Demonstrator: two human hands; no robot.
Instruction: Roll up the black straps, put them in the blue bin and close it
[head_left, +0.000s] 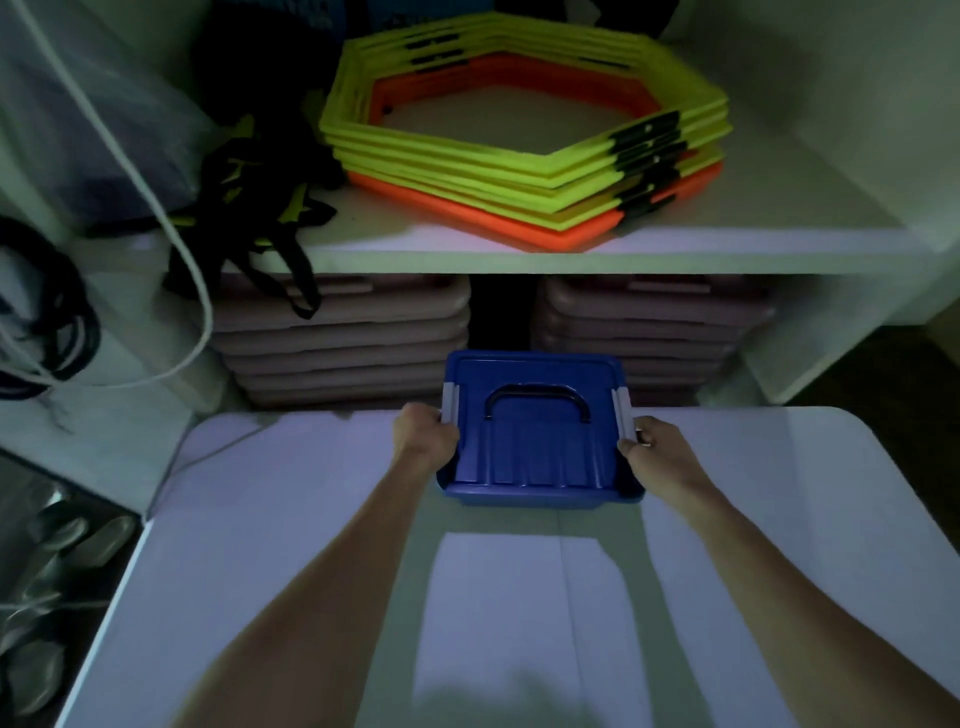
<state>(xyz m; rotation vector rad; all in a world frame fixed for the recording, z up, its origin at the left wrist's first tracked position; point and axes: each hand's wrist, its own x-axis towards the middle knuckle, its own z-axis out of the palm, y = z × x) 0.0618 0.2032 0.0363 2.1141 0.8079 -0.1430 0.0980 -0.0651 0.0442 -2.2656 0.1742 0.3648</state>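
The blue bin (537, 457) is sitting at the far edge of the white bench (260, 545), its lid (535, 441) lying flat on top with a dark arched handle (537, 402) in the middle. The left hand (423, 434) is gripping the bin's left side, its fingers (441, 415) curling closed over the pale grey latch (450, 402) there. The right hand (657, 452) is holding the right side in the same way, fingers wrapping shut around the other pale latch (622, 410). Both forearms are reaching forward across the bench from the near edge. The inside of the bin is hidden under the lid, so its contents cannot be told. Beyond the bench a white shelf (467, 254) is carrying a stack of yellow and orange hexagonal rings (519, 156) on the right, and a tangle of black straps (260, 208) with yellow patches is hanging over the shelf's left front edge. Under the shelf two stacks of pinkish lids or trays (343, 338) are sitting side by side, the bin standing just in front of the gap between them. A white cord (171, 223) is looping down at the far left.
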